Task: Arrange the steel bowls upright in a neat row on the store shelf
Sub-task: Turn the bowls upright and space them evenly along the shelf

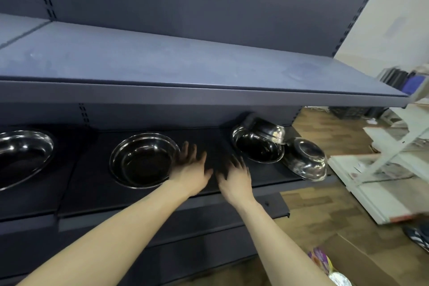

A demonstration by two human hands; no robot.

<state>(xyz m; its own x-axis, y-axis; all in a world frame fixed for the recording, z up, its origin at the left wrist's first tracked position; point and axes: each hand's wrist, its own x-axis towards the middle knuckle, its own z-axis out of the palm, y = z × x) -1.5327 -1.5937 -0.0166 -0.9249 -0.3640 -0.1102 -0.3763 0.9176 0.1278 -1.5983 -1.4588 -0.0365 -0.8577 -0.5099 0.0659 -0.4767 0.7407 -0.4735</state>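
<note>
Scanning the dark shelf (274, 176), we see two upright steel bowls (141, 160), our left hand (190, 169) and right hand (235, 176) fingers spread on bare shelf, then a tipped bowl (269, 131) resting in an upright one (257, 148), and an overturned bowl (306, 158) at the right edge.

Wood floor (325, 213), cardboard box (362, 260) btm right, white rack (392, 146), maybe foil packet (340, 279).
</note>
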